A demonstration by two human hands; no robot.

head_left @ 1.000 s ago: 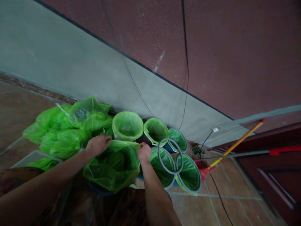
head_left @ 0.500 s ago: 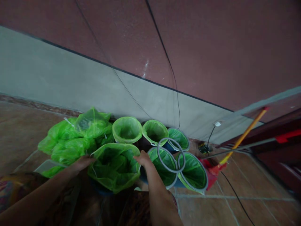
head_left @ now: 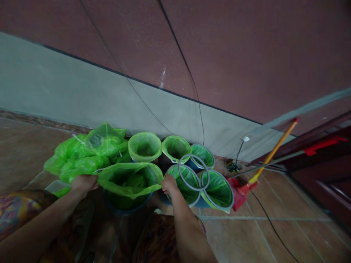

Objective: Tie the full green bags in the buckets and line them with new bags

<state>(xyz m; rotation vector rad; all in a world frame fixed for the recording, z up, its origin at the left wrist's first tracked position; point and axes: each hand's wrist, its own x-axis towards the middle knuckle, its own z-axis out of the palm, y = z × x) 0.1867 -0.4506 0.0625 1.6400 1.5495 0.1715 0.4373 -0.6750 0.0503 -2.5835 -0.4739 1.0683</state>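
Observation:
A light green plastic bag (head_left: 120,188) is stretched wide across a dark blue bin (head_left: 128,211), its near edge lifted off the bin's rim. My left hand (head_left: 84,182) is closed on the bag's left edge. At the opposite side my right hand (head_left: 169,183) grips the bag's right edge in its fist. Crumpled green plastic shows inside the mouth. Left of the bin lies a heap of full-looking green bags (head_left: 82,155), close beyond my left hand.
Two bag-lined bins (head_left: 145,148) stand along the wall, and three more with grey rims (head_left: 219,190) are at right. A loose grey ring (head_left: 179,171) lies over them. Farther right are a red dustpan (head_left: 240,193), a yellow handle (head_left: 274,149) and a black cable (head_left: 268,219).
The bag's near edge has risen and pulled taut, baring the bin's front rim. My hands have moved apart, the left one leftward. The whole view has shifted slightly.

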